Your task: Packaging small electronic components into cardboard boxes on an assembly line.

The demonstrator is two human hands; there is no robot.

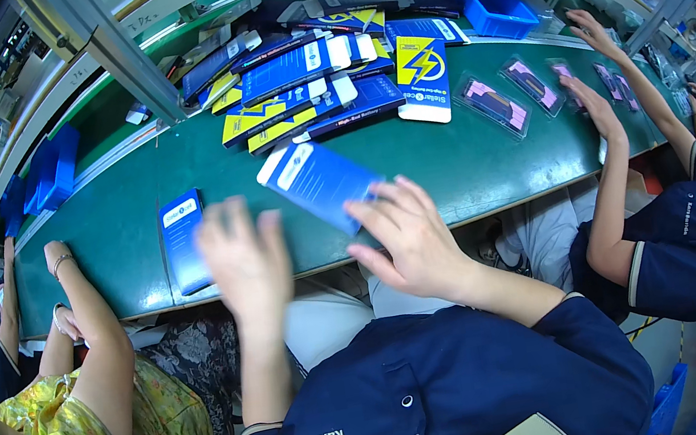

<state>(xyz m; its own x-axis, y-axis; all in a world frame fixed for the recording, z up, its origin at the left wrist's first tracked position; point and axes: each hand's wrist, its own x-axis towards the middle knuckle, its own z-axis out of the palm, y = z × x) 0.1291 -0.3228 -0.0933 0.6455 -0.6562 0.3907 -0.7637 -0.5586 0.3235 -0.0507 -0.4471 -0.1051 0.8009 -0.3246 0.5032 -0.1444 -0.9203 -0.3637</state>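
A flat blue battery box (316, 184) with a white end lies slanted over the green table, its near right corner at my right hand (410, 240). The fingers of that hand rest on the corner, and the thumb is bent in below it. My left hand (244, 255) is smeared by motion; its fingers look stretched and apart, with nothing seen in them. Just left of it, a second blue battery box (183, 233) lies flat near the table's front edge. Whether the left fingertips touch that box, I cannot tell.
A heap of blue and yellow boxes (299, 72) covers the far middle. Blue bins (492, 5) stand beyond it and at left. Clear packs (493, 106) with pink contents lie at right, near a co-worker's hands (594, 104). Another person's arms (75, 285) rest at left.
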